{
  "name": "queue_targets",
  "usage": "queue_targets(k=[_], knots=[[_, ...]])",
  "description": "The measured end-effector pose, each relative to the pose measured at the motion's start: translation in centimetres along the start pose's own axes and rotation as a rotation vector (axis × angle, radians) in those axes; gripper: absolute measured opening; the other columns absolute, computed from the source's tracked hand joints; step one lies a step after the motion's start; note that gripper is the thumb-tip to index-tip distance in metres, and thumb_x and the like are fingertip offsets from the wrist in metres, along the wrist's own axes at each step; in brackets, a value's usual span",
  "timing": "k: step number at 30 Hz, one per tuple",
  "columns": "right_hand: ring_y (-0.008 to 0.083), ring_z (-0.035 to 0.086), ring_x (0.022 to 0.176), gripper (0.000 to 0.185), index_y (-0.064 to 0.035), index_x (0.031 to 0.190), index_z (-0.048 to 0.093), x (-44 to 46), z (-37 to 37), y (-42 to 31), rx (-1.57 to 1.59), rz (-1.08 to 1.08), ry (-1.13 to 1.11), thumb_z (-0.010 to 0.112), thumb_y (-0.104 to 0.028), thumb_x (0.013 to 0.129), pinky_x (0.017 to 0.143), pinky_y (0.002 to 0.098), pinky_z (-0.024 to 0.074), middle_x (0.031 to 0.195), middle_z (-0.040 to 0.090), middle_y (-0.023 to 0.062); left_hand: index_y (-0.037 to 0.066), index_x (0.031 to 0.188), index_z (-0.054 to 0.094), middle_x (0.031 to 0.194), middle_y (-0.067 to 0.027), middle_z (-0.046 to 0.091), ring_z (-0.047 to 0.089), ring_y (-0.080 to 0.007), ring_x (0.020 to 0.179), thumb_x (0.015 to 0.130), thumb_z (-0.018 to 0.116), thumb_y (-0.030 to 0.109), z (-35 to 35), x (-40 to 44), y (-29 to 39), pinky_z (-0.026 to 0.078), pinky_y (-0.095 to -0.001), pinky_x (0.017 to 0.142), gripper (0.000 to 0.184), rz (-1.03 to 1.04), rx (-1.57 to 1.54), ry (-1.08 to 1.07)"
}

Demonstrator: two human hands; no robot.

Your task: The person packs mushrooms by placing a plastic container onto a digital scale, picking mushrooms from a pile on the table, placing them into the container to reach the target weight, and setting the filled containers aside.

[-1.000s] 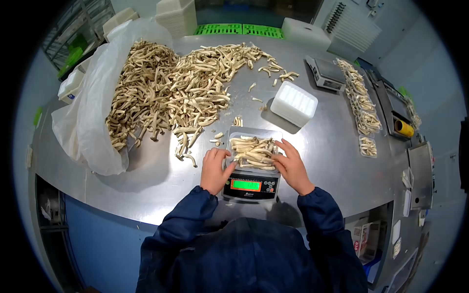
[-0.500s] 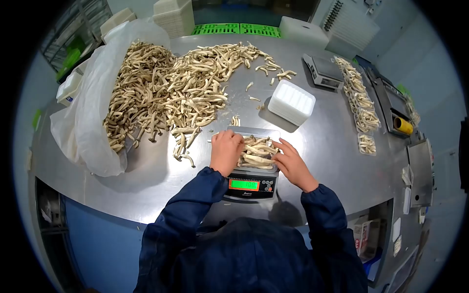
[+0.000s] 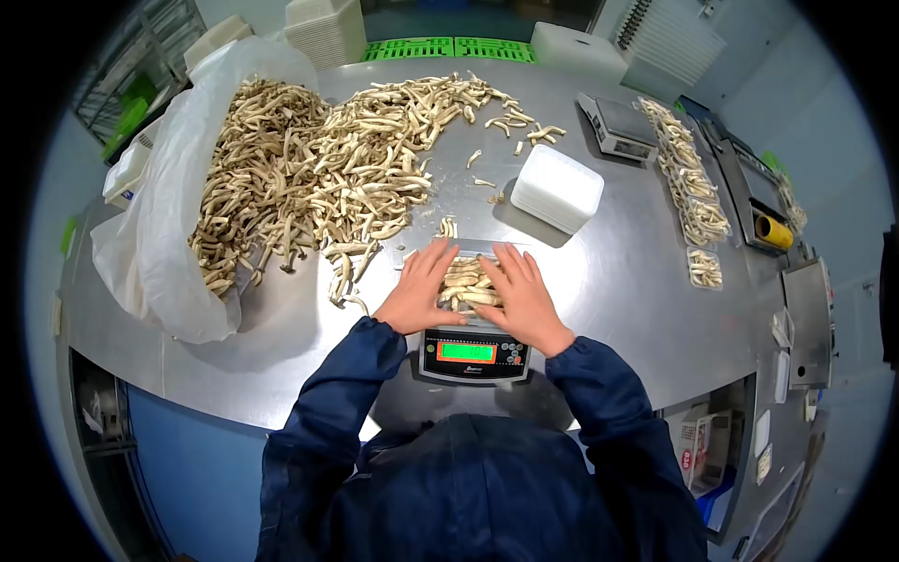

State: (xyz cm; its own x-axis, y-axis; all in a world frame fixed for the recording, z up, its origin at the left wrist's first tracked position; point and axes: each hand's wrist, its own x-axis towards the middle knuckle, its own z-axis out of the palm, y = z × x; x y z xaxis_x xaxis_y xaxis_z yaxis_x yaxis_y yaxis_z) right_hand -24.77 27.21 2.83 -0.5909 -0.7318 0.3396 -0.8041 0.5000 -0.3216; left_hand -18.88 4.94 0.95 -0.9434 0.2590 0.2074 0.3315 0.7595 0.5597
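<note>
A tray of long pale mushrooms (image 3: 467,284) rests on a digital scale (image 3: 473,367) in front of me. My left hand (image 3: 419,292) lies along the left side of the mushrooms, its fingers stretched forward and thumb pointing inward. On the other side, my right hand (image 3: 526,300) has its fingers spread, with the thumb and fingertips over the mushrooms' right edge. Both hands are open and frame the mushrooms from either side. Much of the tray's rim is hidden under them. The scale's green display is lit, but its digits are hard to read.
A large heap of mushrooms (image 3: 365,159) spills from a white plastic bag (image 3: 164,234) at left. Stacked white trays (image 3: 557,190) stand right of the scale. Farther right are a second scale (image 3: 618,129) and a row of filled trays (image 3: 688,178). Green crates (image 3: 409,49) line the back.
My right hand has moved left, over the mushrooms' edge. My left hand has opened out, its fingers now stretched forward along the side.
</note>
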Motion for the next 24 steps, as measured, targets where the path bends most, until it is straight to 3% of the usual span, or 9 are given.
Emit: queue_targets(k=[2,9,11,15,16,21,22,24], knots=[[0.0398,0.032,0.131,0.07,-0.0042,0.136,0.042,0.7,1.2,0.3,-0.075,0.007,-0.014,0.065,-0.04,0.08,0.109,0.0503,0.0227,0.139,0.038,0.0218,0.002,0.144,0.025,0.147,-0.0221,0.024,0.021,-0.0392,0.137,0.061,0.082,0.041,0.5,-0.1,-0.2,0.019,-0.0468,0.112,0.107,0.006,-0.008,-0.014],[0.0383,0.025,0.135,0.075,-0.0082,0.14,0.038,0.2,0.1,-0.4,-0.17,-0.044,-0.144,0.066,-0.042,0.079,0.109,0.0542,0.0187,0.142,0.035,0.0201,0.004,0.145,0.022,0.148,-0.0213,0.021,0.018,-0.0375,0.139,0.059,0.083,0.04,1.1,-0.8,0.5,0.015,-0.0501,0.112,0.112,-0.039,-0.017,-0.013],[0.038,0.027,0.135,0.065,-0.0063,0.131,0.047,0.2,-0.7,-0.4,-0.103,-0.056,-0.106,0.068,-0.038,0.078,0.11,0.0539,0.0193,0.14,0.037,0.0196,0.005,0.145,0.021,0.148,-0.021,0.02,0.016,-0.0378,0.139,0.06,0.083,0.041,0.9,-1.0,0.9,0.014,-0.0502,0.112,0.112,-0.053,-0.002,-0.01],[0.0379,0.032,0.132,0.039,-0.0027,0.103,0.059,0.5,-1.1,0.2,0.074,-0.084,-0.027,0.072,-0.026,0.075,0.109,0.0532,0.0219,0.135,0.043,0.0186,0.007,0.134,0.037,0.137,-0.018,0.033,0.031,-0.037,0.128,0.061,0.082,0.034,0.2,-2.1,1.2,0.023,-0.0464,0.108,0.09,-0.06,-0.059,0.182],[0.038,0.035,0.13,0.024,-0.0024,0.086,0.057,0.8,-1.3,-0.4,0.121,-0.083,0.004,0.071,-0.016,0.073,0.109,0.0521,0.0241,0.13,0.047,0.0183,0.007,0.129,0.041,0.133,-0.0168,0.036,0.033,-0.0358,0.125,0.062,0.081,0.032,0.2,-2.4,1.3,0.025,-0.0454,0.106,0.082,-0.075,-0.063,0.215],[0.0383,0.036,0.129,0.02,-0.003,0.084,0.055,1.6,-1.1,-0.8,0.076,-0.099,-0.065,0.067,-0.01,0.071,0.108,0.0511,0.0259,0.129,0.047,0.0185,0.008,0.106,0.056,0.114,-0.0119,0.048,0.041,-0.0325,0.111,0.07,0.075,0.026,1.3,-3.5,2.4,0.031,-0.0423,0.097,0.044,-0.148,-0.051,0.343],[0.0381,0.036,0.129,0.019,-0.0031,0.084,0.055,1.7,-1.2,-0.8,0.067,-0.106,-0.073,0.067,-0.01,0.071,0.108,0.0511,0.026,0.129,0.047,0.0186,0.007,0.101,0.06,0.107,-0.0101,0.05,0.044,-0.0301,0.106,0.073,0.072,0.019,1.1,-3.4,3.1,0.033,-0.041,0.092,0.033,-0.184,-0.071,0.364],[0.0376,0.036,0.129,0.019,-0.0032,0.082,0.054,1.8,-1.2,-0.7,0.048,-0.115,-0.067,0.067,-0.011,0.071,0.108,0.0509,0.0262,0.128,0.049,0.0185,0.007,0.1,0.06,0.101,-0.0092,0.05,0.045,-0.0288,0.101,0.074,0.071,0.017,1.3,-2.9,3.5,0.034,-0.0403,0.088,0.03,-0.215,0.0,0.363]])
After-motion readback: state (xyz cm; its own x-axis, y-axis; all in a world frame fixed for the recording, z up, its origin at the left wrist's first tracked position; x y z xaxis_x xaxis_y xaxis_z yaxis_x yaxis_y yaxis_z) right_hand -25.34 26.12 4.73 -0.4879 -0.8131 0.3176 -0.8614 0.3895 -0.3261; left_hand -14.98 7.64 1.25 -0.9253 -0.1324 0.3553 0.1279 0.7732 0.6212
